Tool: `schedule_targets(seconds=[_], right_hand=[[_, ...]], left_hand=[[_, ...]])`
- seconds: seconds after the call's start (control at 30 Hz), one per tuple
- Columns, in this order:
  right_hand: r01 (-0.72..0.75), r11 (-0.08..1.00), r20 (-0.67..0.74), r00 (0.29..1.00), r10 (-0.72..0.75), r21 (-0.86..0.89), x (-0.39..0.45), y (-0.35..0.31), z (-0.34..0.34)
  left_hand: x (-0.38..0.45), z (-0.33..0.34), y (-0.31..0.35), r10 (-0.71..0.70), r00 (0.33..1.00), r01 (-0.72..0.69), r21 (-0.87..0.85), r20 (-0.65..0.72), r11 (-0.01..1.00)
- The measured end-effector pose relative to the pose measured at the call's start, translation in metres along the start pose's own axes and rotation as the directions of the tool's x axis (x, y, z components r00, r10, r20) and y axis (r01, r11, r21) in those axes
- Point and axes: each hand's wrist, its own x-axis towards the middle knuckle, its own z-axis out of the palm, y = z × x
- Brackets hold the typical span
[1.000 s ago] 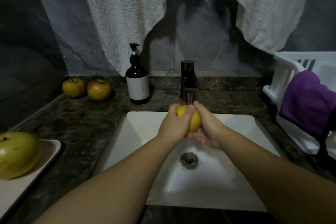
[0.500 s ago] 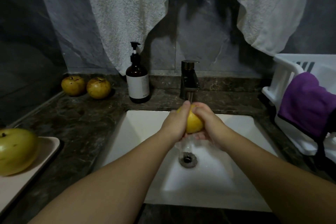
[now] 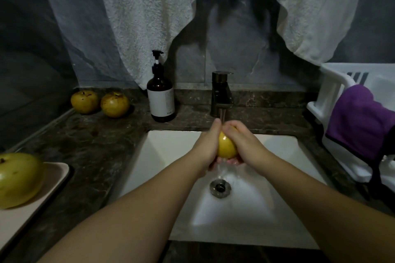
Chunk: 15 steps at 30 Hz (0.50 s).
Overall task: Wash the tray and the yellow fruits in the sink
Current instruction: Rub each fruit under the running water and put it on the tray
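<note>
Seen from the head camera, two bare hands meet over a white sink [image 3: 166, 156] set in a dark stone counter [image 3: 85, 141]. The left hand [image 3: 206, 145] and right hand [image 3: 245, 143] press a yellow fruit [image 3: 226, 146] between them, fingers closed around it, under water running from a dark tap [image 3: 221, 94]. The drain [image 3: 220, 187] lies just below. At the left edge a beige tray [image 3: 42, 200] carries a green-yellow fruit [image 3: 18, 179]. Two more fruits [image 3: 85, 101] [image 3: 115, 104] sit side by side at the back left, near a brown pump bottle [image 3: 160, 96]. At right, a purple cloth [image 3: 361, 121] hangs over a white rack [image 3: 333, 83]. Pale towels [image 3: 149, 17] hang above.
</note>
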Motion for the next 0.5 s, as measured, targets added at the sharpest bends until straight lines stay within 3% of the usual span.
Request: schedule_targets(seconds=[0.07,0.13,0.17,0.2,0.27,0.33,0.43,0.5], right_hand=[[-0.018,1.0,0.053,0.998,0.018,0.004,-0.002,0.0,-0.001],[-0.219,0.97,0.108,0.972,0.208,0.105,-0.006,-0.003,0.0],[-0.251,0.959,0.101,0.966,0.24,0.128,-0.004,-0.003,0.002],[-0.197,0.977,0.075,0.979,0.191,0.083,-0.003,-0.003,0.003],[-0.03,0.999,0.023,0.999,0.031,-0.028,-0.002,-0.004,0.001],[-0.027,1.0,0.053,0.998,0.028,-0.015,-0.004,-0.004,0.002],[-0.318,0.934,0.164,0.942,0.292,0.162,-0.006,-0.003,0.008],[-0.196,0.969,0.07,0.98,0.187,0.149,-0.003,-0.002,0.011]], left_hand=[[0.002,-0.003,-0.001,0.01,1.0,-0.009,0.033,-0.018,0.999],[0.007,0.0,-0.006,0.214,0.97,-0.175,0.273,-0.12,0.946],[0.006,0.001,-0.007,0.256,0.957,-0.206,0.306,-0.135,0.93],[0.007,0.001,-0.008,0.233,0.965,-0.195,0.268,-0.119,0.943],[0.002,0.0,-0.001,-0.001,1.0,0.001,-0.004,-0.026,1.0],[-0.001,-0.005,0.0,-0.098,0.995,0.098,-0.059,0.011,0.993],[0.008,-0.003,-0.007,0.22,0.962,-0.176,0.254,-0.159,0.951],[0.007,-0.002,-0.006,0.207,0.967,-0.183,0.159,-0.146,0.97]])
